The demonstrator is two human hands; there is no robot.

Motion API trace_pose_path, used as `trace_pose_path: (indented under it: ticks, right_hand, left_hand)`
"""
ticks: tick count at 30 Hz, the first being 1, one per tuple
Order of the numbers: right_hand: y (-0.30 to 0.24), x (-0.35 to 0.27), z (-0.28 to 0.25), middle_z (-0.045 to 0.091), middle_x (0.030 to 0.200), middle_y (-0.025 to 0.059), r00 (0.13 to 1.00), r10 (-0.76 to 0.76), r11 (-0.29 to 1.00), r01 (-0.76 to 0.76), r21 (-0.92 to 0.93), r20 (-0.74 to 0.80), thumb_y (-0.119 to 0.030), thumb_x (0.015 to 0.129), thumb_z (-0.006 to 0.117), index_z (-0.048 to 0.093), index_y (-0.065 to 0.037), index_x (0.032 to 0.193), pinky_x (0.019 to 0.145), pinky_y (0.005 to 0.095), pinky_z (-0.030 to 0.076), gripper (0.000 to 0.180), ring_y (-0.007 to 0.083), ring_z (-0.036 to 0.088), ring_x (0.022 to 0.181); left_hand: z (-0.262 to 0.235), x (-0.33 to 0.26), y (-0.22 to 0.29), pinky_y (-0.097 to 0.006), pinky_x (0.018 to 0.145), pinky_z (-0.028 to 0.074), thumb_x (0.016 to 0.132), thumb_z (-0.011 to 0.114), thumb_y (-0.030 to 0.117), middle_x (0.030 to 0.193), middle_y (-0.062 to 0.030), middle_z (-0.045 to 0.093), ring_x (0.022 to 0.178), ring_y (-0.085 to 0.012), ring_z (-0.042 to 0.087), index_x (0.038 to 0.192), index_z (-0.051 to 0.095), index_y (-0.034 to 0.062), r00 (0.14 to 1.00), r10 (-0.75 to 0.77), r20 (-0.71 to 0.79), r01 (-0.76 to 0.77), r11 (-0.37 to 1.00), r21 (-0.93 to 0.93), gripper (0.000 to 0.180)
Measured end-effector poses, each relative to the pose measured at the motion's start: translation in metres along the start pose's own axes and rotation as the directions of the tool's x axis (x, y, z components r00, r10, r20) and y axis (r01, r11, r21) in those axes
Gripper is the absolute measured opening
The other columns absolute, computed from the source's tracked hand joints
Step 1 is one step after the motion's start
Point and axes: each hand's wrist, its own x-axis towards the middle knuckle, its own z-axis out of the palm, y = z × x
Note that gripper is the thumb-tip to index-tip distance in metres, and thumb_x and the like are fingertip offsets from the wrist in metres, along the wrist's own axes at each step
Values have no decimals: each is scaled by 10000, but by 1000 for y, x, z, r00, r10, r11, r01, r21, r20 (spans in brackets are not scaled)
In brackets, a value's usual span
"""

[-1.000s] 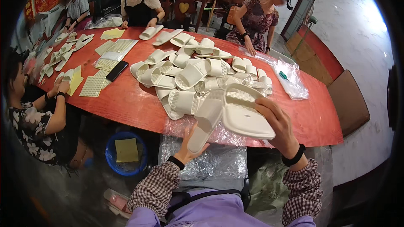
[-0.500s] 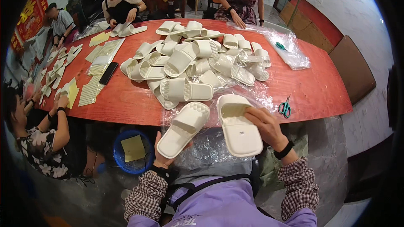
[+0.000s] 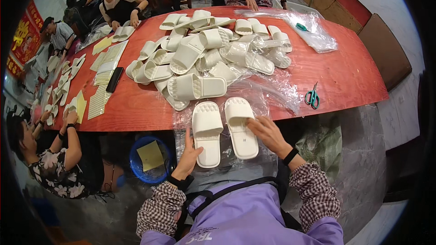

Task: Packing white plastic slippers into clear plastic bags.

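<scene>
Two white slippers lie side by side, soles down, on a clear plastic sheet [image 3: 272, 93] at the near edge of the red table [image 3: 349, 77]. My left hand [image 3: 187, 156] lies flat along the left slipper [image 3: 207, 129], fingers stretched out and touching its outer edge near the heel. My right hand [image 3: 269, 134] rests with its fingertips on the right edge of the right slipper [image 3: 240, 124]. Neither hand lifts a slipper. Both heels stick out past the table edge over my lap.
A big pile of white slippers [image 3: 200, 54] fills the table's middle. Green-handled scissors [image 3: 312, 96] lie to the right, plastic bags [image 3: 309, 31] farther back. A blue bucket [image 3: 150, 159] stands below left. Other people sit along the left and far sides. A brown chair [image 3: 383, 45] stands right.
Both hands lowered the two slippers from in front of me onto the plastic sheet and set them flat side by side. My view has tilted further down toward the table edge.
</scene>
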Motion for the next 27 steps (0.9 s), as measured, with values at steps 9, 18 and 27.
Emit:
trace_pose_path:
  ticks: [9,18,27]
  right_hand:
    - [-8,-26,7,503,1362,129,996,79,952,-89,294,44,35,763,560,560,-10,1245,1016,377,438,484,300,519,1219]
    - [87,-91,-23,649,1064,165,593,739,664,-563,492,-320,20,866,569,651,-25,1068,814,356,502,223,296,642,958]
    - [227,-136,4,665,941,207,384,859,490,-808,326,-339,-150,885,587,646,8,1047,786,432,498,234,371,641,903]
  left_hand:
    - [-15,4,-19,-340,1012,411,793,488,-161,1530,-198,220,1259,-281,484,1543,110,121,998,64,30,-70,884,462,885]
    - [62,-1,27,-405,934,448,824,577,2,1284,-160,538,1119,-340,511,1224,558,-6,814,447,371,-489,182,853,400]
    - [88,25,-13,-443,773,506,846,579,50,1023,-168,594,923,-363,619,1204,517,6,899,273,343,-375,71,924,366]
